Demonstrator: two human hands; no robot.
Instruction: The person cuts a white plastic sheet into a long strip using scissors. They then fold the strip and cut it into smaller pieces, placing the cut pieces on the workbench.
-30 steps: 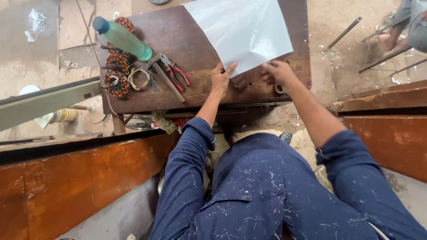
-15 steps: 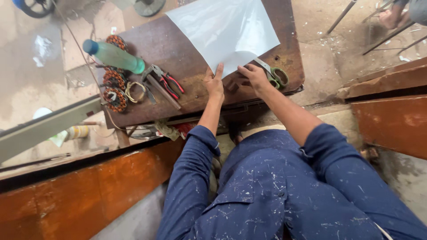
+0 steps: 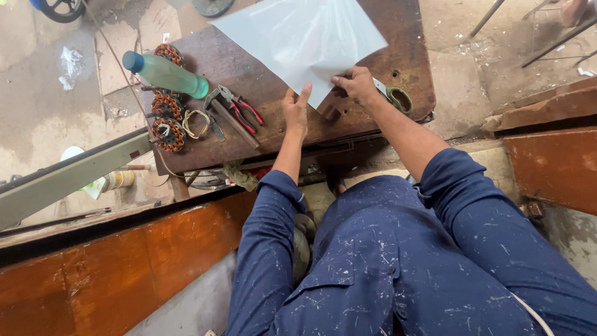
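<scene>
1. Head view, looking down on a dark brown wooden bench (image 3: pixel 410 68) across the upper centre of the frame.
2. Translucent pale sheet (image 3: pixel 301 37), probably thin plastic film or insulating paper, lies on the bench at top centre, its near corner pointing down toward the person.
3. Left hand (image 3: pixel 296 112): flat on the bench just below the sheet's near corner, fingers together, index tip touching the edge. Holds nothing.
4. Right hand (image 3: pixel 356 84): closed around green-handled scissors (image 3: pixel 393 96) at the sheet's lower right edge; blades hidden, so cannot tell whether they are in the sheet.
5. Handling judgement: sheet looks very light, floppy and slick; likely to slide or curl. Best pinned flat near the corner, or pinched at an edge.
6. Left of centre: red-handled pliers (image 3: pixel 244 113), hammer (image 3: pixel 227 117), wire loop (image 3: pixel 196 123), copper-wound stators (image 3: pixel 166 124), green bottle (image 3: pixel 165 73) lying on its side.
</scene>
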